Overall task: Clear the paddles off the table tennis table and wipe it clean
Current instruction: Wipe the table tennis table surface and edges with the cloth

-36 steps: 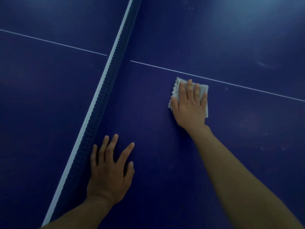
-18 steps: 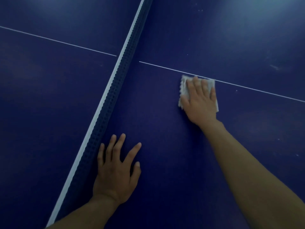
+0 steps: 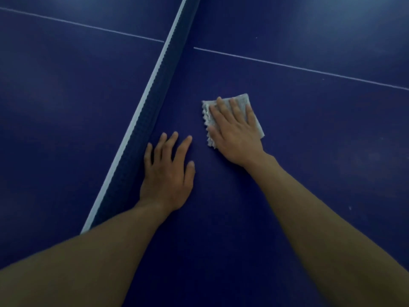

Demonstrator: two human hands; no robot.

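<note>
The table (image 3: 309, 173) is dark blue and fills the whole view. A thin white line (image 3: 298, 68) runs across it. The net (image 3: 155, 96) stands on it and cuts it in two. On the right side a small grey cloth (image 3: 243, 103) lies flat. The right hand (image 3: 234, 134) presses on the cloth. The left hand (image 3: 168, 173) lies flat on the table, just beside the net.

Dim, bluish light; soft glare at the table (image 3: 332, 196) top right; forearms blurred, edges bowed.
</note>
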